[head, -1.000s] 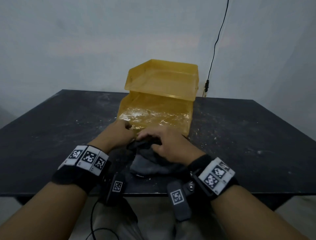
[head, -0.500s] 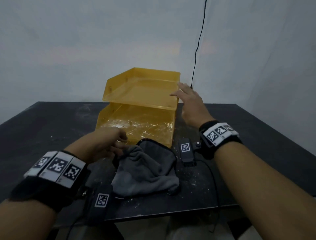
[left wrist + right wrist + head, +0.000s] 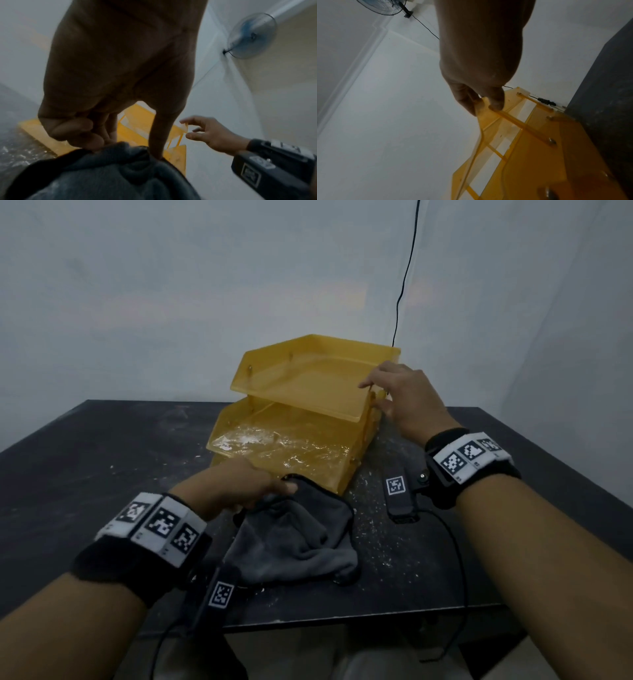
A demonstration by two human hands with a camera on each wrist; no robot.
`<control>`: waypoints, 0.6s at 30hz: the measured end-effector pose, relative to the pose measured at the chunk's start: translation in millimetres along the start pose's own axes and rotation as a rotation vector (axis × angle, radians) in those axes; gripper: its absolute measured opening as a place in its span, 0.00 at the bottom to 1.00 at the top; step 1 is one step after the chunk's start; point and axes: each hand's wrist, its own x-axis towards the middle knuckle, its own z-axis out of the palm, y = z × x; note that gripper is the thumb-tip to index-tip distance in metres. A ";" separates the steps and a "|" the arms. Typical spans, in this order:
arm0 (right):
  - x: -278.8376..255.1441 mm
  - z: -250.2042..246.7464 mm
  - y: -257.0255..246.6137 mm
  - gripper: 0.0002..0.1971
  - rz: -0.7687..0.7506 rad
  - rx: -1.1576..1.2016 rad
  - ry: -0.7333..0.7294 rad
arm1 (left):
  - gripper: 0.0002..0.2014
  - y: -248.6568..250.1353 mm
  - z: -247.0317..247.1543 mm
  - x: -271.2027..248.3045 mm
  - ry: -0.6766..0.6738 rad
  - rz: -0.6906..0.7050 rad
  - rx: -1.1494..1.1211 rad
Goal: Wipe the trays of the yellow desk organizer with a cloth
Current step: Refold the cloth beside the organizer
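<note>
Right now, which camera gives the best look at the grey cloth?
The head view: the whole grey cloth lies crumpled on the table, the left hand pinching its edge. The left wrist view shows only a blurry part; the right wrist view shows none.

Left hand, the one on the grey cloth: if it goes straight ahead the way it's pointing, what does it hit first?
Probably the front lip of the yellow organizer's lower tray, just beyond the left hand pinching the cloth; depth is uncertain.

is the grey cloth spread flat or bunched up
Bunched up: the cloth lies in rumpled folds on the table, left hand pinching its edge.
</note>
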 end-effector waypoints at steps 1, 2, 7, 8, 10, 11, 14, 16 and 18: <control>-6.6 2.4 -4.9 0.25 0.030 -0.005 0.026 | 0.21 -1.8 3.0 -0.6 0.024 0.041 0.107; -15.2 5.2 -11.8 0.27 0.055 0.012 0.079 | 0.18 -2.9 5.4 -2.9 0.038 0.083 0.158; -65.1 15.4 -73.2 0.13 0.002 0.365 0.157 | 0.09 4.5 -1.5 -15.6 -0.056 0.347 -0.115; -73.5 16.2 -87.0 0.13 0.041 0.454 0.035 | 0.09 6.8 -4.0 -17.8 -0.087 0.398 -0.185; -85.3 17.1 -109.7 0.15 0.122 0.496 -0.225 | 0.05 11.0 -6.0 -21.3 -0.153 0.503 -0.338; -89.6 17.5 -116.9 0.15 0.150 0.490 -0.314 | 0.03 12.1 -6.9 -21.5 -0.165 0.532 -0.413; -94.9 16.8 -124.2 0.16 0.236 0.617 -0.430 | 0.03 10.9 -12.4 -18.1 -0.171 0.563 -0.642; -97.6 21.6 -124.8 0.09 0.294 0.916 -0.484 | 0.08 5.7 -17.1 -15.1 -0.237 0.584 -0.820; -97.8 26.1 -124.7 0.18 0.367 1.290 -0.562 | 0.13 1.4 -20.1 -14.3 -0.285 0.616 -0.882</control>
